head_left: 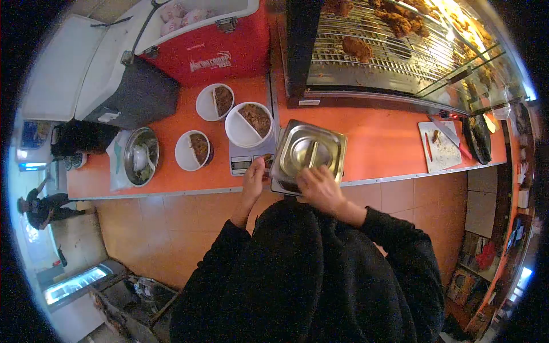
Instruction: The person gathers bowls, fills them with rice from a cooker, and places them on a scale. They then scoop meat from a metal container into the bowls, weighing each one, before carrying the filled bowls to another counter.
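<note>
A steel food pan with a square metal lid (311,146) sits at the counter's front edge. My right hand (323,188) is closed at the front end of the lid's bar handle. My left hand (254,182) is beside the pan's left side, in front of a kitchen scale (240,166); its thumb stands apart from the fingers, and I see nothing held in it. On the scale stands a white divided tub (234,128), one half filled with brown food. Two similar part-filled tubs, a rear one (207,104) and a left one (184,153), stand nearby.
A steel bowl (132,163) with a spoon lies left. Behind are a red cooler (211,57) and a glass-fronted fried-food warmer (366,71). Right, a knife (449,134) lies across a white cutting board (437,160). Another person (46,208) stands far left.
</note>
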{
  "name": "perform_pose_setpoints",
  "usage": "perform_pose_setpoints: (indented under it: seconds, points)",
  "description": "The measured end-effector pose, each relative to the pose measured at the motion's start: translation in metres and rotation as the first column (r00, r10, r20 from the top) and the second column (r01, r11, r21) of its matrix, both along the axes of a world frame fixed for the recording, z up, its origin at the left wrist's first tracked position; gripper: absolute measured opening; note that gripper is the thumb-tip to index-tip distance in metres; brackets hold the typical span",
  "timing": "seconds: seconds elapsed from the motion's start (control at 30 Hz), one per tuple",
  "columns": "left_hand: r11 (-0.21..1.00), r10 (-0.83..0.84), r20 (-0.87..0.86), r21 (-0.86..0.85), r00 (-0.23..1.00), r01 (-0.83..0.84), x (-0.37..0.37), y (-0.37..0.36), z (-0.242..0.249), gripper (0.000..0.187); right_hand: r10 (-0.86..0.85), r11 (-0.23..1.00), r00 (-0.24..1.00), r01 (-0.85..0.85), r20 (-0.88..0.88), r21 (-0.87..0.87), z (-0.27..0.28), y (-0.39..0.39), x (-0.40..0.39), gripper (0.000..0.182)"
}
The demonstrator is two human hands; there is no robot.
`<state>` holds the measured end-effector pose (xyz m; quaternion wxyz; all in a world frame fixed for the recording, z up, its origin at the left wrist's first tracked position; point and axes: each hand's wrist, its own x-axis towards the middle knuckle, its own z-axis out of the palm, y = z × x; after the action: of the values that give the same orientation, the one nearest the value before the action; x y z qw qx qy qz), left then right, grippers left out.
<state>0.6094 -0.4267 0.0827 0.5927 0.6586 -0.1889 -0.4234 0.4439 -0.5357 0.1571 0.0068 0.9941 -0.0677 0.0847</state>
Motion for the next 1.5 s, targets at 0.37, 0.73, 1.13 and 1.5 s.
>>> perform_pose_setpoints:
  seconds: [0.37, 0.73, 1.13, 1.5]
  points:
    - [0.943, -0.302, 0.335, 0.241, 0.892, 0.228, 0.006, -0.005, -0.022, 0.044, -0.686, 0.573, 0.727, 0.571, -0.038, 0.588, -0.016, -0.071, -0.050, 0.031]
    - [0.979, -0.193, -0.232, -0.113, 0.953, 0.170, -0.037, -0.055, 0.056, 0.051, -0.480, -0.243, 0.855, 0.088, -0.198, 0.966, -0.049, -0.115, -0.083, 0.035]
    - [0.930, -0.363, 0.505, 0.252, 0.783, 0.269, -0.107, -0.158, 0.014, 0.050, -0.358, -0.191, 0.830, 0.383, -0.428, 0.904, -0.022, -0.214, -0.165, 0.052]
    - [0.986, -0.097, 0.168, -0.119, 0.981, 0.118, -0.089, -0.144, 0.048, 0.038, -0.490, 0.643, 0.844, 0.518, -0.218, 0.563, -0.046, -0.191, -0.147, 0.024]
